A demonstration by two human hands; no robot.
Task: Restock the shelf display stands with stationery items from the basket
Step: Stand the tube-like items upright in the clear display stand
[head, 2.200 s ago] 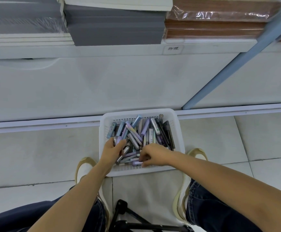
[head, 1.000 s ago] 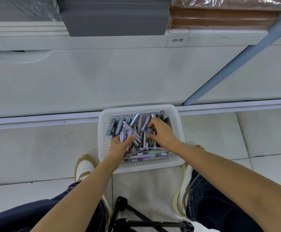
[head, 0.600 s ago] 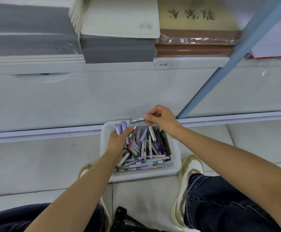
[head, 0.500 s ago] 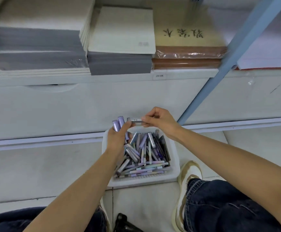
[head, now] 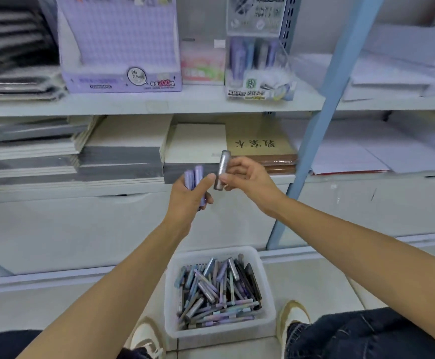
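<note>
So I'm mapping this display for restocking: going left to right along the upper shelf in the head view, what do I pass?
Dark paper stack → purple box → pink box → pen stand → blue post → white paper stacks.

A white slotted basket (head: 219, 334) is sitting at lower centre of the frame, holding a loose heap of slim tubes and pens (head: 216, 291) in lilac, blue, grey and black, all lying crosswise over one another. Just above centre, two lilac tubes (head: 195, 181) are standing side by side, nearly upright, gripped in the left hand (head: 189, 198). Just right of them a grey tube (head: 222, 168) is standing almost upright, pinched near its lower end by the right hand (head: 248, 181). A lilac checked display box (head: 117, 47) is standing at upper left. A clear display stand (head: 259, 68) at upper centre-right is holding upright lilac and blue tubes.
</note>
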